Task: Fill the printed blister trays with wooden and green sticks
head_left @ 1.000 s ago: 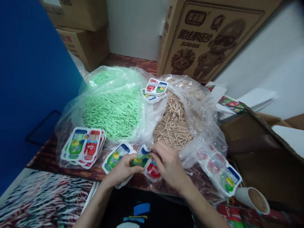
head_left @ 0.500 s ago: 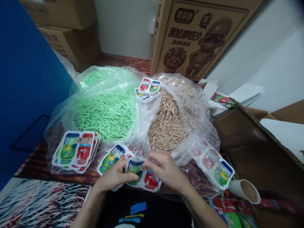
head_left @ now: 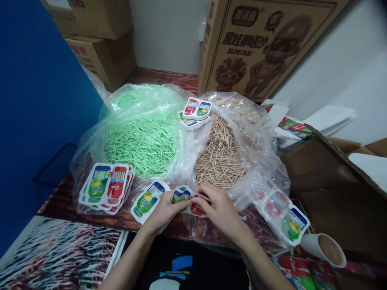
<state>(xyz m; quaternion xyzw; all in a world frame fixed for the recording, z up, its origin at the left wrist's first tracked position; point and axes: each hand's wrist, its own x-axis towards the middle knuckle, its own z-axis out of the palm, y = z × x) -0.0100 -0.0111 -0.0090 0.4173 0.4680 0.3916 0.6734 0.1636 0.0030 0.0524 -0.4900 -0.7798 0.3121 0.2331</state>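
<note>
We are pinching a small white-rimmed twin packet between both hands, just in front of the bag of wooden toothpicks. Our left hand is gripping its green-labelled half, and our right hand is gripping its red-labelled half.

My hands pinch a green-and-red printed packet. Behind it lie mint-green sticks left, tan toothpicks right.
</note>
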